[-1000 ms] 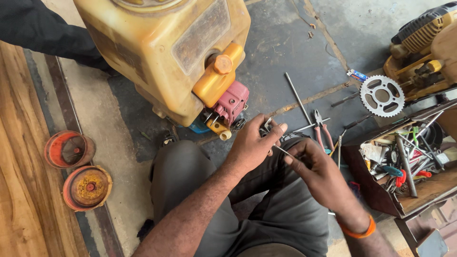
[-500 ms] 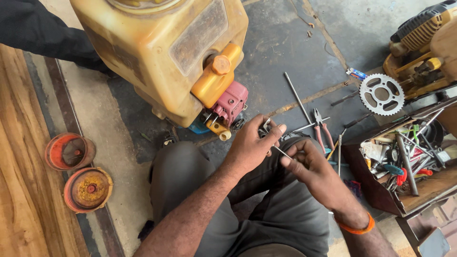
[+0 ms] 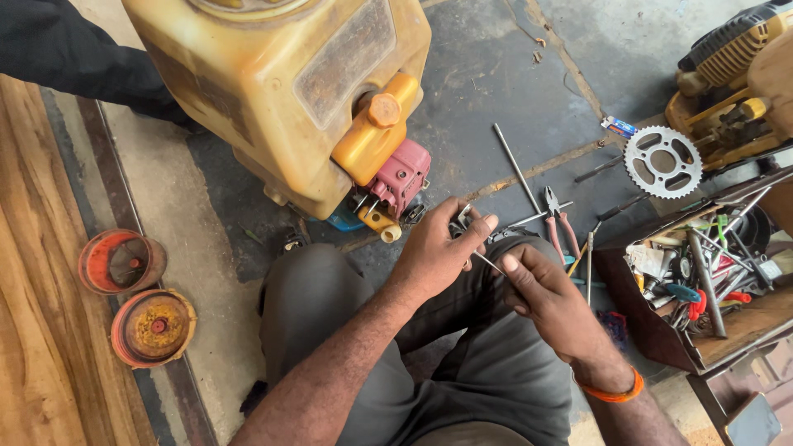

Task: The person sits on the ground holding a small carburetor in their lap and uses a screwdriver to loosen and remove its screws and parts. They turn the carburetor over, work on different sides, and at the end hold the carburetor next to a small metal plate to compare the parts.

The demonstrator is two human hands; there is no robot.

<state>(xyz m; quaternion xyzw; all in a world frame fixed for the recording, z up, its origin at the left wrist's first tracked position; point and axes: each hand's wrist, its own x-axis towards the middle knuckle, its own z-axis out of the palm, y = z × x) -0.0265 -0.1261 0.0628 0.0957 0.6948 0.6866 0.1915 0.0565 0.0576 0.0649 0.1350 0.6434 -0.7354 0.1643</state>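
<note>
Since the earlier pictures the two hands have been kept almost where they were, above the lap, with the right fingers shifted slightly along the thin rod. At the far left, two round rusty orange metal caps are seen lying on the floor beside the wooden planks. A large worn yellow plastic tank with an orange filler cap and a small pink engine part beneath it is set just ahead of the knees. The left hand is closed around a small dark metal part, pinched between thumb and fingers. A thin silver metal rod is held at its end by the curled fingers of the right hand, its other end touching the left hand. Red-handled pliers and a long steel bar are laid on the concrete nearby. Further right, a toothed silver sprocket and a cluttered open toolbox are seen.
</note>
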